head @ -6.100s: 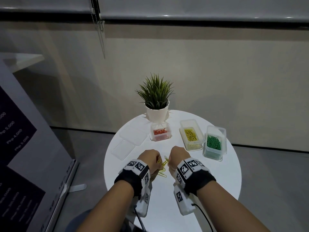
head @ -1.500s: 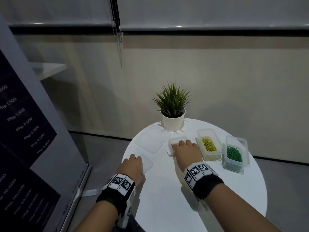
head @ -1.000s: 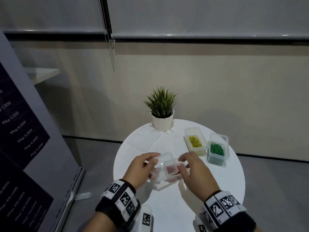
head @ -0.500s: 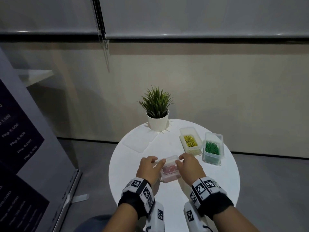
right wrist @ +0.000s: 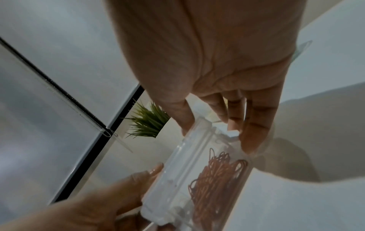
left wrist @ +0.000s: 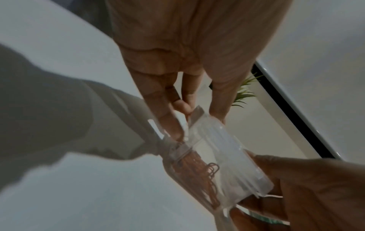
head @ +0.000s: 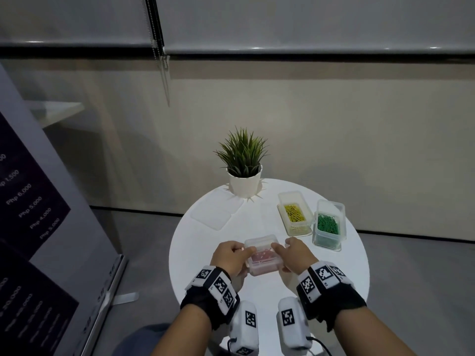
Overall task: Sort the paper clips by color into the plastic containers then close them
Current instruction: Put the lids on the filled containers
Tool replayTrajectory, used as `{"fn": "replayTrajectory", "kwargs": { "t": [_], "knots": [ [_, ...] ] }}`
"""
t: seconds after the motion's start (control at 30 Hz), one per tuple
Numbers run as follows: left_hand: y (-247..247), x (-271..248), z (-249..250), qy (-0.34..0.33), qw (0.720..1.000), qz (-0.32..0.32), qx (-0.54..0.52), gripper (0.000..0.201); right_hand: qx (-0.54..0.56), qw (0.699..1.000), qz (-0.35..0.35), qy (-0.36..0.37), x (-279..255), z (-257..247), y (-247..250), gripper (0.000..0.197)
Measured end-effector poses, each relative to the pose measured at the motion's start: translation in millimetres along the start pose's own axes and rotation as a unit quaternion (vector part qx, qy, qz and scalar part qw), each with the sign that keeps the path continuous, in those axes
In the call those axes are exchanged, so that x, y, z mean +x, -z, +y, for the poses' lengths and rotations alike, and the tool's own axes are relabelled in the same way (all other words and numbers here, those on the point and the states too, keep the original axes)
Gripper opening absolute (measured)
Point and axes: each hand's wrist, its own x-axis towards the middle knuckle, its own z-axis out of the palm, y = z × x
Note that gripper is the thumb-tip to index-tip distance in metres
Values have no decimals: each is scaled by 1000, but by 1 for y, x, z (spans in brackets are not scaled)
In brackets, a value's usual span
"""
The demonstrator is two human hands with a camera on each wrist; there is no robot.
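Note:
A small clear container point(head: 262, 255) of red paper clips point(right wrist: 217, 175) sits just above the table's front middle, with a clear lid point(left wrist: 227, 156) lying on top. My left hand point(head: 237, 254) grips its left end and my right hand point(head: 288, 253) grips its right end, thumbs on the lid. Whether the lid is snapped down I cannot tell. At the back right an open container point(head: 290, 195) holds yellow clips, and beside it an open container point(head: 331, 204) holds green clips.
Two flat clear lids point(head: 218, 211) lie at the table's back left. A potted plant point(head: 244, 170) stands at the back edge. The round white table point(head: 270, 294) is small, its rim close on every side. A dark sign board point(head: 38, 227) stands to the left.
The right hand drew the red-clip container from the back towards me while the left hand brought a lid from the left. Both hands now hold container and lid together.

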Motion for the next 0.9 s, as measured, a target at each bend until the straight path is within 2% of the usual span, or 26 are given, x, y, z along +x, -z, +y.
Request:
{"fn": "replayTrajectory", "kwargs": {
  "t": [0.07,0.13,0.2,0.3,0.37,0.43,0.53,0.6,0.73,0.9],
  "knots": [
    [2,3,1,-29,998,15,61,14,2,1000,-11,2,0,2,3,38],
    [2,3,0,-48,992,23,111,15,-2,1000,-28,6,-3,4,5,36],
    [-1,-1,-2,-65,991,38,114,19,38,999,-29,-3,-5,6,8,33],
    [-8,-9,-4,-68,995,33,64,13,32,999,6,6,-6,8,12,41],
    [-12,-9,-9,-76,994,30,69,15,42,999,24,16,-7,6,11,36],
    [-15,-5,-17,-85,991,42,97,30,36,997,55,32,-10,4,6,27],
    [-17,-1,-20,-107,978,61,166,29,-49,989,120,65,-20,0,-1,29],
    [-17,0,-18,-117,965,73,224,31,-80,984,131,87,-28,-1,-9,18],
    [-20,-2,-18,-134,938,84,307,30,-104,982,115,112,-42,3,-25,46],
    [-20,-3,-14,-150,921,86,349,29,-172,971,115,121,-39,0,-22,50]
  ]
}}
